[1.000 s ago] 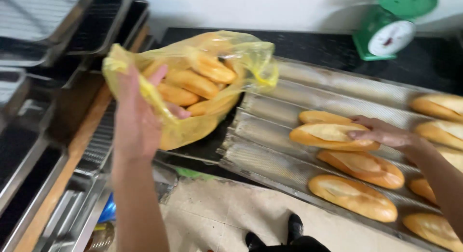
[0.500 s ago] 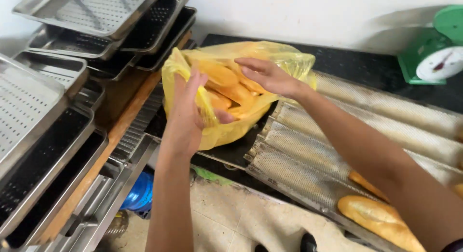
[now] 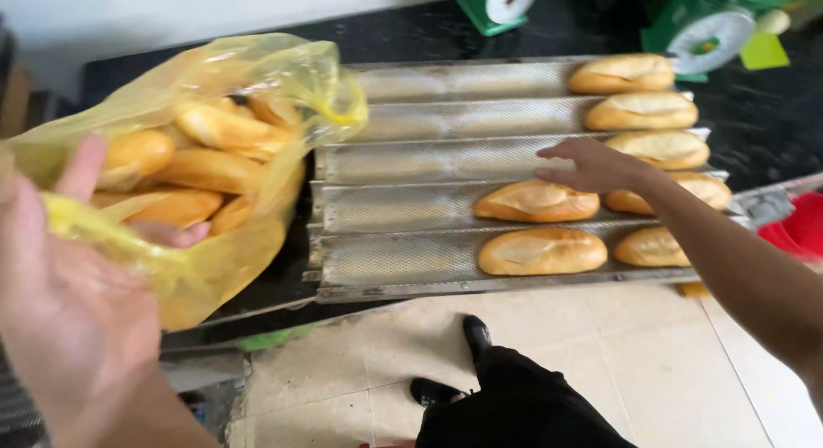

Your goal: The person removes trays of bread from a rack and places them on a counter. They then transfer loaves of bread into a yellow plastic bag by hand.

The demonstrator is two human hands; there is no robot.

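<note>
Since the bag drop, our right hand (image 3: pixel 591 165) swung out, open, over a golden loaf (image 3: pixel 537 200) on the perforated metal tray (image 3: pixel 403 161); left hand (image 3: pixel 64 285) gripped the yellow plastic bag (image 3: pixel 214 268). Next: grasp that loaf.

I see a translucent yellow plastic bag (image 3: pixel 214 191), and the bread rolls inside it (image 3: pixel 206 148) read orange-gold through the film. The loaves on the tray (image 3: pixel 538 200) are pale golden-brown with lighter cream slashes along the top. The baguette tray (image 3: pixel 429 165) is dull silver with a fine perforated dot pattern. The countertop (image 3: pixel 771 131) looks black, perhaps speckled; it is too blurred to tell. The two kitchen scales (image 3: pixel 703 32) are green with white dials.
</note>
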